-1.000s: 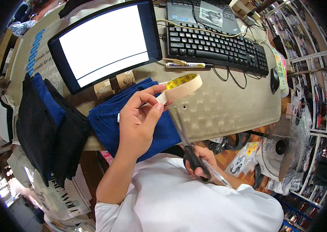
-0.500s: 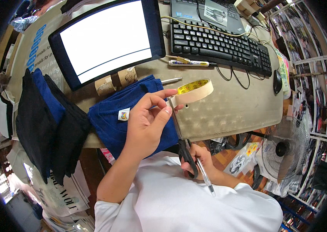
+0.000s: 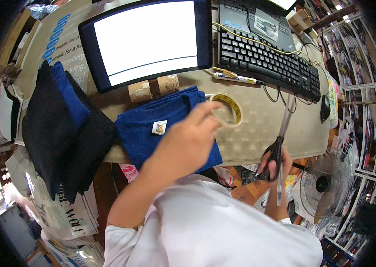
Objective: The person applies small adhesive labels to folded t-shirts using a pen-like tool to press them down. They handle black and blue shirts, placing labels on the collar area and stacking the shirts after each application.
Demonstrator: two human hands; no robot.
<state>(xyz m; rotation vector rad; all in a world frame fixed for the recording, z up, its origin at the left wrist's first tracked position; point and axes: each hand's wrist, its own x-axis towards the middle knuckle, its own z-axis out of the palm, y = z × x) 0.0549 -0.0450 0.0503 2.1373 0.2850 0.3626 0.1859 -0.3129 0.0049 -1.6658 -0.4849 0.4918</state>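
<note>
Above the table's near edge, my left hand [image 3: 190,142] is closed with its fingertips at the side of a roll of masking tape [image 3: 238,111]; motion smears the fingers. Beneath that hand lies a folded blue garment [image 3: 137,135] with a small white label [image 3: 159,127]. Out to the right, my right hand [image 3: 286,161] grips black-handled scissors [image 3: 276,151], whose blurred blades point up toward the keyboard. A clear pen [image 3: 279,191] also sits in this hand, hanging downward.
A tablet-like screen [image 3: 148,42] leans on a cardboard tube [image 3: 169,85] behind the garment. Black and blue clothes [image 3: 61,133] hang over the table's left edge. Keyboard [image 3: 268,58], mouse [image 3: 325,108] and marker [image 3: 237,78] lie at the back right. A fan [image 3: 323,183] stands at right.
My right hand has swung right and up, carrying the scissors and pen away from the tape. My left hand, with the tape roll, has shifted slightly right. The head view has shifted too.
</note>
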